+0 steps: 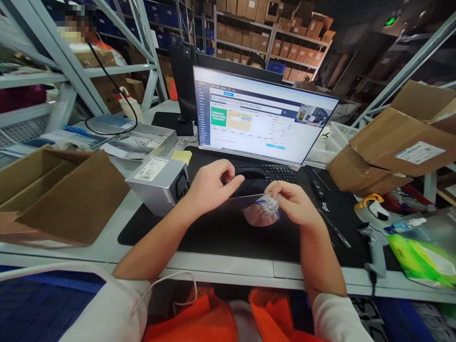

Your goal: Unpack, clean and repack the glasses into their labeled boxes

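Apparently handling thin, pale string (245,196) at gathered neck of clear, blue-marked plastic pouch (261,215), clamped in fingers of right hand (296,203) above flat black mat (221,237) on pale-grey counter (231,262); can't tell if pinching string with fingers of left hand (211,186); likely needs steady tension next.

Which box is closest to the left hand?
The silver-grey box with the white label on top; the open brown box at left and the brown boxes at right sit farther off.
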